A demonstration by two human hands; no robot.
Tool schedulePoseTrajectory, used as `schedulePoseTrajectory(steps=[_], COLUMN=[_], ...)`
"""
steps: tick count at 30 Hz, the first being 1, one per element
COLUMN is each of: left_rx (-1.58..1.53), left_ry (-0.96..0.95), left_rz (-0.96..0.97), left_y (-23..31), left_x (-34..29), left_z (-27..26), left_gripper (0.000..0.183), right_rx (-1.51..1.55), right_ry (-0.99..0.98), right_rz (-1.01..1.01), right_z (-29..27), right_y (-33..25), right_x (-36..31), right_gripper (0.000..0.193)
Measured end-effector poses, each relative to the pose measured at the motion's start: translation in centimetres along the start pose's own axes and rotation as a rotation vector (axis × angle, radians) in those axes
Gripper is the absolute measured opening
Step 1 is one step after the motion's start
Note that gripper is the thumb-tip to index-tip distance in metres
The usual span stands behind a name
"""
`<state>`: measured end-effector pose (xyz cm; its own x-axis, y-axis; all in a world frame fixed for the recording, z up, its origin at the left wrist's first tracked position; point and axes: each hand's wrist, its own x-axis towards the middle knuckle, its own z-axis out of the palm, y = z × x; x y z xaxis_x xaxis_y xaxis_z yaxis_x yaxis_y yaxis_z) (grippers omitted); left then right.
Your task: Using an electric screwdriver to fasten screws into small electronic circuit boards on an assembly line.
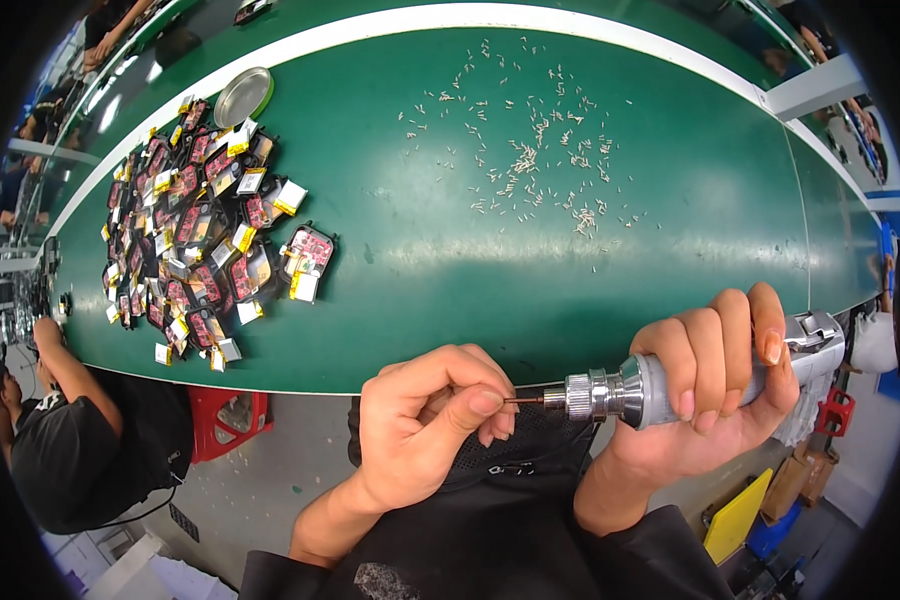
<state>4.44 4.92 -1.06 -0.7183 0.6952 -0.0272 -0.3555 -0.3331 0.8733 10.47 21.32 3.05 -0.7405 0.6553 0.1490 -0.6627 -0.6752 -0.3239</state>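
My right hand (705, 375) is wrapped round a grey electric screwdriver (642, 390), held sideways with its silver collar and thin bit pointing left. The fingers of my left hand (432, 415) are pinched together at the tip of the bit (525, 400); whether a screw sits there is hidden by the thumb and fingers. Both hands are over the near edge of the green table (420, 300). Many small screws (525, 160) lie scattered across its far middle. To the left is a heap of small black device housings (200, 220) with red circuit boards and silver battery packs.
One housing (308, 255) lies slightly apart at the heap's right side. Behind the heap rests a round metal tin (243, 97) with a green rim. A person in black (90, 440) sits at the left, near a red stool (228, 420). A white post (815, 88) stands at the far right.
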Motion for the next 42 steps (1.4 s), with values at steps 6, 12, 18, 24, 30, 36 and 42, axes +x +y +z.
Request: schedulePoseTrajectory(steps=[6,12,18,24,30,36,42], left_rx=[-0.150,-0.336,0.211,0.542,0.572,0.688,1.008], left_ry=[-0.050,-0.105,-0.011,0.059,0.042,0.034,0.338], left_rz=[-0.098,-0.203,-0.046,0.138,0.157,0.231,0.368], left_y=[-0.3,-0.5,0.6,-0.4,-1.2,0.3,6.5], left_x=[0.3,0.7,0.8,0.6,1.0,2.8,2.9], left_z=[-0.1,0.0,1.0,1.8,2.0,0.6,-3.7], left_gripper=[0.019,0.022,0.011,0.006,0.006,0.013,0.013], right_rx=[0.009,0.022,-0.080,-0.094,-0.052,-0.020,0.024], right_ry=[-0.032,-0.004,-0.044,-0.049,0.000,0.021,0.119], right_rz=[0.019,0.029,0.000,-0.019,0.012,-0.005,-0.021], right_z=[-0.3,-0.4,-0.4,-1.0,-2.2,-2.9,-2.3], right_y=[-0.2,-0.4,-0.9,-1.1,-1.3,-1.0,-0.4], right_x=[0.2,0.3,0.2,0.0,0.2,1.0,1.9], right_gripper=[0.012,0.012,0.011,0.011,0.009,0.014,0.010])
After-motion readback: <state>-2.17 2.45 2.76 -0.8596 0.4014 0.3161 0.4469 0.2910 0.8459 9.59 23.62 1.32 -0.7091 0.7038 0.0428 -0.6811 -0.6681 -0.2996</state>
